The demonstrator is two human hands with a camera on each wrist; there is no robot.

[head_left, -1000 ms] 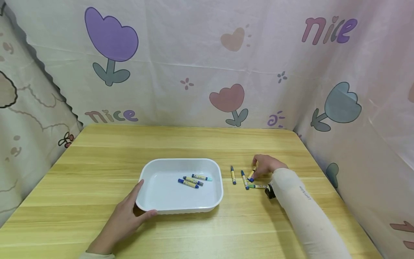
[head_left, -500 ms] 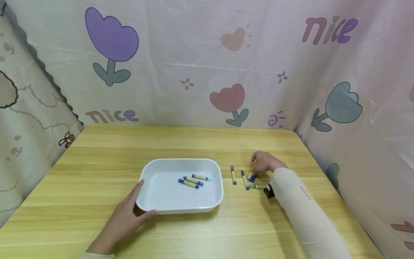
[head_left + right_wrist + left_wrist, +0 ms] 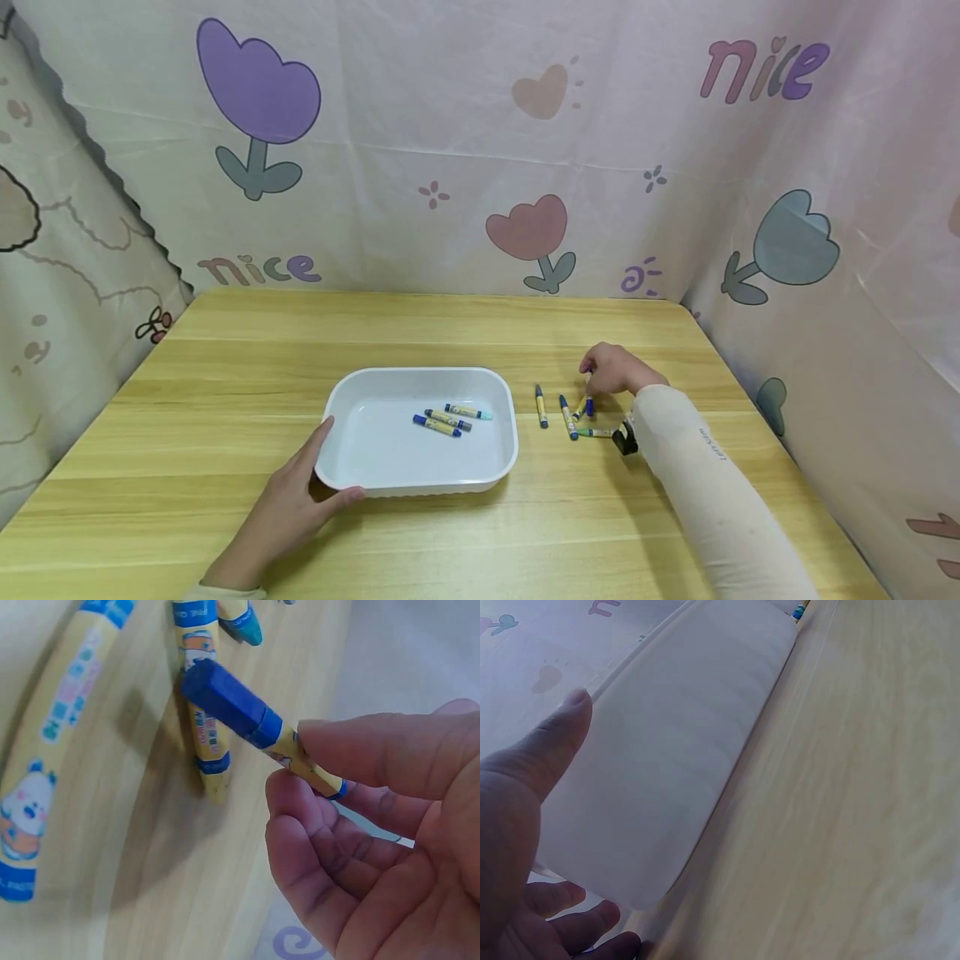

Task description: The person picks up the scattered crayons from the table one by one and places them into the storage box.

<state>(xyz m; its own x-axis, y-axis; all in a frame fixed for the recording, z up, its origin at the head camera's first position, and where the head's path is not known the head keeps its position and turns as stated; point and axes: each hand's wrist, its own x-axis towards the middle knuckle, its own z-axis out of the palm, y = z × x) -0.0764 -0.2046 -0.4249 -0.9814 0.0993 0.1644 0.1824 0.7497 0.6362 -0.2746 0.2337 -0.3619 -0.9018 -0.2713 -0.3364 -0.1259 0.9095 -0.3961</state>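
My right hand (image 3: 617, 369) pinches a blue crayon (image 3: 236, 705) between thumb and fingertips, its blue end pointing down over the table in the head view. Close below it lies a yellow crayon (image 3: 215, 780). Beside these are two dark blue-ended crayons (image 3: 542, 406) and a green-tipped crayon (image 3: 596, 432), partly covered by the wrist camera. My left hand (image 3: 288, 500) holds the near left corner of a white plastic tray (image 3: 375, 458), thumb at the front rim and fingers along the left side. Inside the tray lie a blue crayon (image 3: 437, 426), a grey crayon (image 3: 447, 419) and a light-blue crayon (image 3: 468, 411).
The wooden table (image 3: 420, 550) carries the tray at its middle and the loose crayons to the right. A patterned cloth (image 3: 405, 208) hangs behind and along both sides. A small black camera (image 3: 626, 438) sits at the right wrist.
My right hand has shifted slightly up and left, raising the blue crayon from a slant to nearly upright. The left hand and tray have stayed where they were.
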